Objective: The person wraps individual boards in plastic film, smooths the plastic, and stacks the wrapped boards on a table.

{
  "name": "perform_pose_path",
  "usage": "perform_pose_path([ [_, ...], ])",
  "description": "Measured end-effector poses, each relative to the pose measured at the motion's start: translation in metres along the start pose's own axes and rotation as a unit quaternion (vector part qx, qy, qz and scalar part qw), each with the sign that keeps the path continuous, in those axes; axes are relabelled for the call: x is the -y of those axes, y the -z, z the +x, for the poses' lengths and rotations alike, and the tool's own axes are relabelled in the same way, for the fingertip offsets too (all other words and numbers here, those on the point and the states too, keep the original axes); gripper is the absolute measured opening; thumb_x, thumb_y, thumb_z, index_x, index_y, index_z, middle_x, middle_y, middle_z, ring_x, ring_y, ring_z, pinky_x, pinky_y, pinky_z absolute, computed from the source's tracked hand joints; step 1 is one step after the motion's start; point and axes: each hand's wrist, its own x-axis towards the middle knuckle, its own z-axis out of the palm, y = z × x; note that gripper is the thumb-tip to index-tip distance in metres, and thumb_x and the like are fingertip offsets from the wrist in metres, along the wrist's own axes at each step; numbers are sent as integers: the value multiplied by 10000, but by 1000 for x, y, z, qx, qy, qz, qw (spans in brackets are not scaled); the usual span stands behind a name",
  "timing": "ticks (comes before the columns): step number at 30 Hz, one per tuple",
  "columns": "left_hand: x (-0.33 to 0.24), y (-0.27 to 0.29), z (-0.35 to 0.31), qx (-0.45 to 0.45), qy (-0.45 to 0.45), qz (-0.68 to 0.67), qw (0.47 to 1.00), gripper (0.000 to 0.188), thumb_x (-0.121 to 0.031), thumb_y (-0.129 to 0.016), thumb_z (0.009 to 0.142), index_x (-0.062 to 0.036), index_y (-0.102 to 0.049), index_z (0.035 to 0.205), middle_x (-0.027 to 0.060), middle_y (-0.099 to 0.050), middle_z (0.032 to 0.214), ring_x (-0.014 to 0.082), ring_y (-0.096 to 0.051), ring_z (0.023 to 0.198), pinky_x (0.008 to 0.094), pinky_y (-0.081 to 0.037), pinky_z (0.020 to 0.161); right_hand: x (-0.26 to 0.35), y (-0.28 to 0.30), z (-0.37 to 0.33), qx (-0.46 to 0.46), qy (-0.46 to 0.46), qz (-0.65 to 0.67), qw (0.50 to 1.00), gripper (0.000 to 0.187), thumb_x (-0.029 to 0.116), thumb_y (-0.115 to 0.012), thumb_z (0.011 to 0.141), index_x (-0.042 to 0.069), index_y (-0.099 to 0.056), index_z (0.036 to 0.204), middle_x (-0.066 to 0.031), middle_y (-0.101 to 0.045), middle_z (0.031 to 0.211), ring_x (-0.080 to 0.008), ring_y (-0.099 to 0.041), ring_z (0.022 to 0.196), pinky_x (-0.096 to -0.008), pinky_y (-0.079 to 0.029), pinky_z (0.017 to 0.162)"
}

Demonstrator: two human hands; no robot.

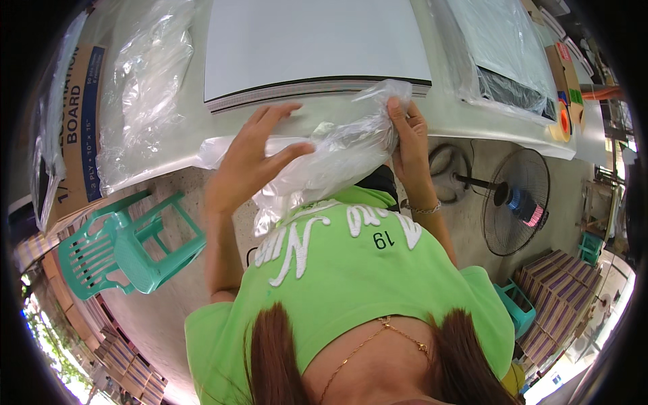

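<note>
Plastic bag (pixel 331 158), clear and crumpled, up in the air between both hands, just over the near edge of the pale table (pixel 445 115) and in front of the green shirt. Behind it, taking up most of the tabletop, a broad stack of white boards (pixel 310 47), flat, dark-edged, its front edge just beyond the fingertips. Off to the left, a tall cardboard box (pixel 77 121) leaning at the table's end, with a loose heap of clear wrapping (pixel 145 81) spilling beside it. Over on the right, another stack of boards in plastic wrap (pixel 506 61). Down on the floor, a green plastic chair (pixel 121 250) on the left and a standing fan (pixel 516 202) on the right, both well apart from the bag. Now the hands: left hand (pixel 246 162) open and spread, fingers stretched up toward the board edge, thumb pressed across the film. Right hand (pixel 408 138) closed in a pinch on the bag's upper corner, bracelet (pixel 425 209) at the wrist. Smallest of all, an orange tape roll (pixel 563 121) at the far right table edge. Looks like the stage of spreading the bag and finding its mouth. Calls next for a firm grip from the left to match the right pinch, and for both edges pulled apart evenly so the thin film does not bunch or tear.
</note>
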Motion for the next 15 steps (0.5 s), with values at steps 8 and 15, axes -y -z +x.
perform_pose_path([
  [8,10,-55,21,60,114,-232,964,404,-334,-620,856,-3,-569,1082,99,-592,871,166,-549,836,293,-426,783,-9,-7,-6,-36,36,0,999,276,254,-573,923,11,-582,1053,-39,-645,939,-73,-600,768,-224,-501,645],
  [15,23,-39,13,99,99,-323,936,308,-274,-533,924,30,-586,912,-1,-545,764,82,-451,736,232,-384,701,0,13,2,-44,37,-40,998,283,278,-555,932,11,-579,1021,-35,-641,872,-67,-590,694,-222,-497,581],
])
